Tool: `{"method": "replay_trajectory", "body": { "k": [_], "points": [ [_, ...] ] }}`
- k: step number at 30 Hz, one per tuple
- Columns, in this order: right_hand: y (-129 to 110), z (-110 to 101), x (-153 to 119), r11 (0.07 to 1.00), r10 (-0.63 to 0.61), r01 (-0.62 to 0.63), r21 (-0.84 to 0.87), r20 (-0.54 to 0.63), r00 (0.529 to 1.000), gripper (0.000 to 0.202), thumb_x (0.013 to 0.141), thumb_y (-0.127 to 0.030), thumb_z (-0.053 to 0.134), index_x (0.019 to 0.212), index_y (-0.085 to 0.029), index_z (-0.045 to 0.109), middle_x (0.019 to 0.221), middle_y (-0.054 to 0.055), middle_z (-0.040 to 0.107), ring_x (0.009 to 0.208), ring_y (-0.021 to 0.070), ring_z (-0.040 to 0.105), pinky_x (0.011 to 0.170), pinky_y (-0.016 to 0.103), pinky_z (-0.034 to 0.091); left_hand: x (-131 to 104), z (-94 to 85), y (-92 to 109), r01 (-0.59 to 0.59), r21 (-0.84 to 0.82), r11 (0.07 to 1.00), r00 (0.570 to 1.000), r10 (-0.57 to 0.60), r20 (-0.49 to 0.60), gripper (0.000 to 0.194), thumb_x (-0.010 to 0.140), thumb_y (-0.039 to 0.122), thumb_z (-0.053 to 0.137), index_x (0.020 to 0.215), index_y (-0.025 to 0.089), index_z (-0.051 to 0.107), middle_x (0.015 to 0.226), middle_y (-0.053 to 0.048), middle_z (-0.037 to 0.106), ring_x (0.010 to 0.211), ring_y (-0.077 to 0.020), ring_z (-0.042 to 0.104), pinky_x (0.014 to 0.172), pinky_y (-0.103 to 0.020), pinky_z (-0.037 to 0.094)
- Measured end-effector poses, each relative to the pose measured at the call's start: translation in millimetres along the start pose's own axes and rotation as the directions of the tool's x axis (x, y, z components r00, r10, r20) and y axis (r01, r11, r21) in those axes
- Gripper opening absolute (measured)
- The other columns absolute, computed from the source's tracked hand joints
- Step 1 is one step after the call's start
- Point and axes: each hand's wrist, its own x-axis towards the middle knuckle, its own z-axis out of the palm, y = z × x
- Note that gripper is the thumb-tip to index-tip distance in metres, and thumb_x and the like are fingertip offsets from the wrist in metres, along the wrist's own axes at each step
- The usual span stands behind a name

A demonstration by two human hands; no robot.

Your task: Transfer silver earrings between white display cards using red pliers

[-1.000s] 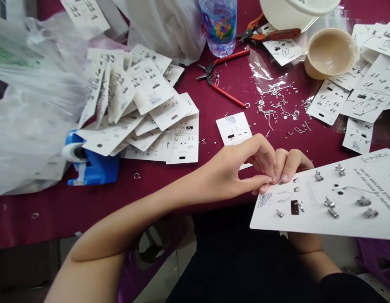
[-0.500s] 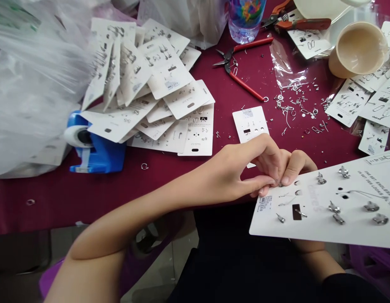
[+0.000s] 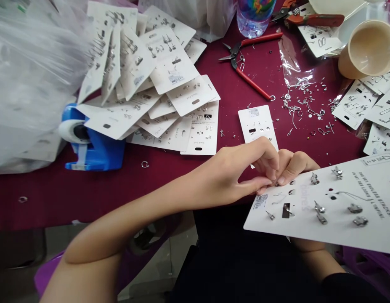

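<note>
A white earring card point(image 3: 303, 229) with several silver earrings on it slants over the table's front edge at the right. My right hand point(image 3: 292, 165) grips it by the far left edge, thumb on the printed face and the other fingers mostly hidden. Against that same edge, my left hand point(image 3: 242, 168) pinches a tiny metal piece point(image 3: 277, 183) between thumb and fingertips; most of the piece is covered. A fine wire or thread lies across the card's middle. Just behind my hands, a smaller earring card point(image 3: 258, 123) rests on the dark red tablecloth.
A heap of earring cards point(image 3: 174, 78) lies left of centre, beside a blue tape dispenser point(image 3: 108, 149) and plastic bags point(image 3: 33, 84). Red-handled pliers point(image 3: 253, 82), scattered metal bits point(image 3: 303, 101), a beige cup point(image 3: 352, 54), a bottle point(image 3: 253, 19) and orange-handled cutters point(image 3: 321, 19) are farther back.
The large card has shifted slightly left and tilted a little. Both hands keep their pinch at its edge. The view has moved slightly.
</note>
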Motion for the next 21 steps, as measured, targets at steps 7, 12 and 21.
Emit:
{"method": "replay_trajectory", "body": {
  "k": [7, 12, 21],
  "points": [
    [6, -1, 8, 0.994, -0.087, 0.095, -0.062, 0.117, 0.989, 0.012, 0.090, -0.028, 0.064, 0.095, -0.024, 0.074, 0.083, 0.005, 0.062, 0.078, 0.0200, 0.065, 0.069, 0.039, 0.058, -2, -4.6, -1, 0.021, 0.042, 0.999, 1.000, -0.021, -0.008, 0.018, 0.086, 0.004, 0.065, 0.094, 0.018, 0.057, 0.090, 0.002, 0.070, 0.081, -0.0079, 0.068, 0.076, -0.019, 0.057],
    [16, 6, 15, 0.964, -0.265, 0.266, -0.015, 0.036, 0.963, 0.008, 0.089, -0.026, 0.069, 0.091, -0.022, 0.074, 0.079, 0.003, 0.061, 0.070, 0.0173, 0.066, 0.061, 0.035, 0.061, -3, -8.5, -2, 0.075, -0.001, 0.997, 0.997, -0.075, 0.000, 0.018, 0.085, 0.003, 0.064, 0.093, 0.018, 0.057, 0.089, 0.001, 0.071, 0.081, -0.0083, 0.068, 0.076, -0.020, 0.058],
    [18, 13, 20, 0.940, -0.330, 0.328, -0.094, -0.003, 0.944, 0.008, 0.090, -0.026, 0.071, 0.084, -0.021, 0.073, 0.071, 0.000, 0.059, 0.060, 0.0107, 0.064, 0.053, 0.023, 0.059, -3, -5.2, -9, 0.137, -0.190, 0.972, 0.990, -0.138, 0.007, 0.021, 0.083, 0.001, 0.065, 0.094, 0.016, 0.055, 0.088, 0.001, 0.070, 0.083, -0.0077, 0.070, 0.079, -0.018, 0.060]
  ]
}}
